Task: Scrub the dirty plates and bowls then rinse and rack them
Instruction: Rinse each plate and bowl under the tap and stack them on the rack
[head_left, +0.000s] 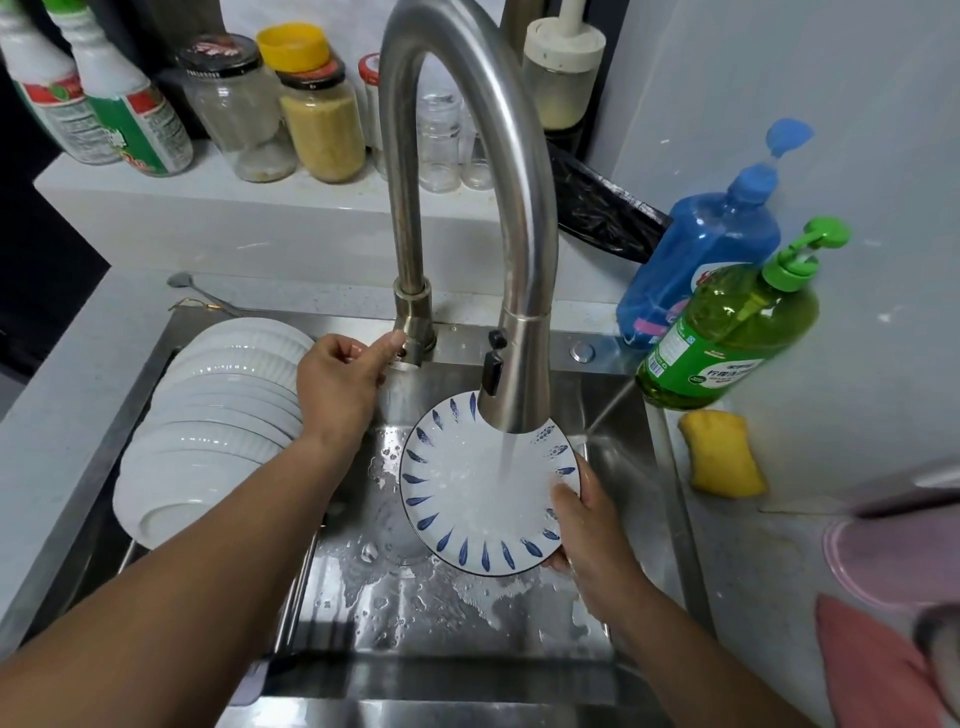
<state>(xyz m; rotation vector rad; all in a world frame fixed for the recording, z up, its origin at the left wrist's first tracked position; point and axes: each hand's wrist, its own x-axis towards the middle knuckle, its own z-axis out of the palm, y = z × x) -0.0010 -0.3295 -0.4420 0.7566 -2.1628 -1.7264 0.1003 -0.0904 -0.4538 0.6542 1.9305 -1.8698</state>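
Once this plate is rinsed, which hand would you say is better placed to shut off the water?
Left. The left hand already rests at the faucet handle, while the right hand grips the plate under the stream.

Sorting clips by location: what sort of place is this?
Most likely a home kitchen: a steel sink with a running faucet, a patterned plate under the water, and jars on the ledge.

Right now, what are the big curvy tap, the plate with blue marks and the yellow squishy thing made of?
The tall curved tap looks like brushed steel: grey with a soft sheen. The round white plate with blue dashes seems to be glazed ceramic, glossy under the water. The yellow sponge looks like soft foam, matte and lumpy.
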